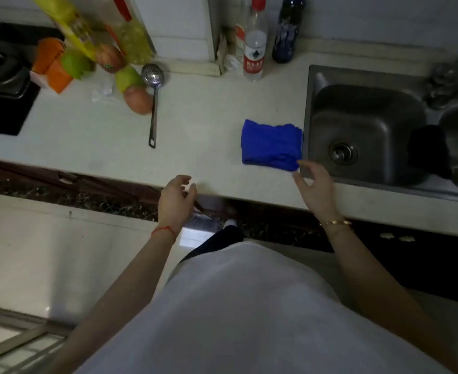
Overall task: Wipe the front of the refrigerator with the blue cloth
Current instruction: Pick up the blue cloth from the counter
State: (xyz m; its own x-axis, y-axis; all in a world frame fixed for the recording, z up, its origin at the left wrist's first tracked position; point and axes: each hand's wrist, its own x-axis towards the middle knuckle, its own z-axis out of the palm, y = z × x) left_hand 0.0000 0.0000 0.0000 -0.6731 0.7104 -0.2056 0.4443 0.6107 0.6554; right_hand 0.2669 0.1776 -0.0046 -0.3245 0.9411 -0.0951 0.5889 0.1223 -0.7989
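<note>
blue cloth (271, 143) on counter (195, 125), right hand (315, 188) beside

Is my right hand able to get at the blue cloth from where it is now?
Probably yes. The right hand is open, its fingers at the blue cloth's near corner by the sink, and nothing lies between them.

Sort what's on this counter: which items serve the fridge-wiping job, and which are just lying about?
For the job:
- blue cloth, folded on the counter beside the sink
- right hand, open, fingertips at the cloth's near corner
- left hand, open, empty

Just lying about:
- slotted ladle
- apples
- clear bottle
- dark blue bottle
- sink
</note>
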